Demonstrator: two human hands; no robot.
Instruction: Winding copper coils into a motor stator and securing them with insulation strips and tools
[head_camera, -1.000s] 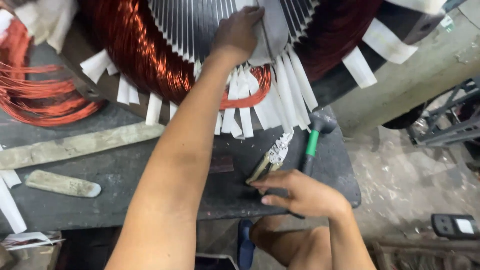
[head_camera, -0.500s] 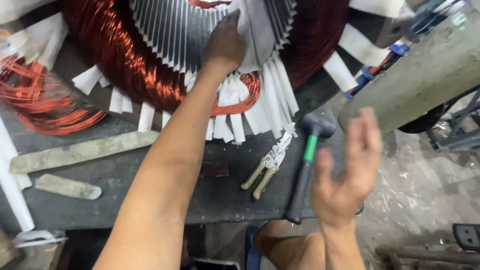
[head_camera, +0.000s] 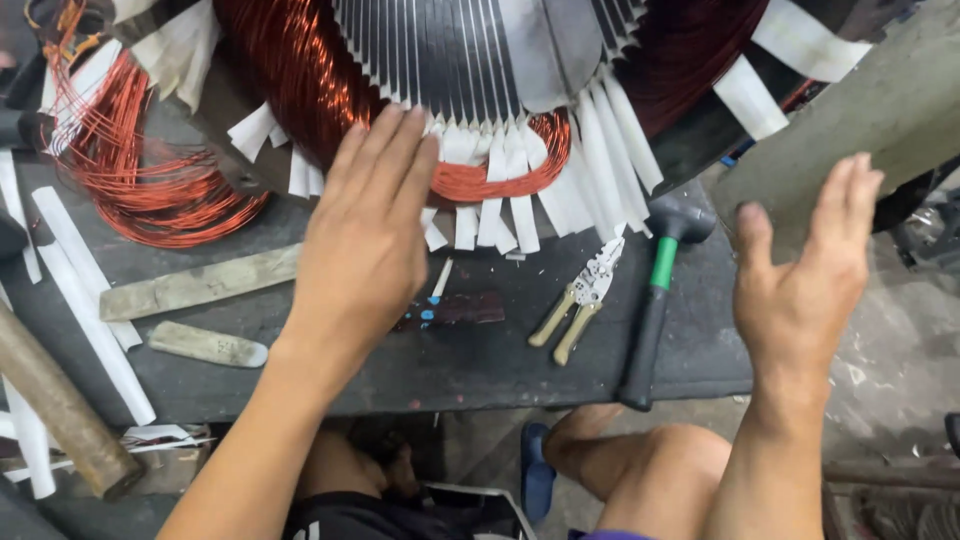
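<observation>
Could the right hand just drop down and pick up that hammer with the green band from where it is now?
Probably yes. The right hand hangs open and empty just right of the hammer, which lies free on the dark table. Only the pliers lie beside it, on its far side.

The motor stator (head_camera: 480, 70) runs off the top edge, so its upper half is unseen. The left hand (head_camera: 365, 240) covers part of the copper winding (head_camera: 500, 180) and some white paper strips (head_camera: 500, 215). The loose copper coil (head_camera: 140, 190) is cut at the left edge. The hammer (head_camera: 655, 300) handle's end overhangs the surface (head_camera: 480, 360) rim.
</observation>
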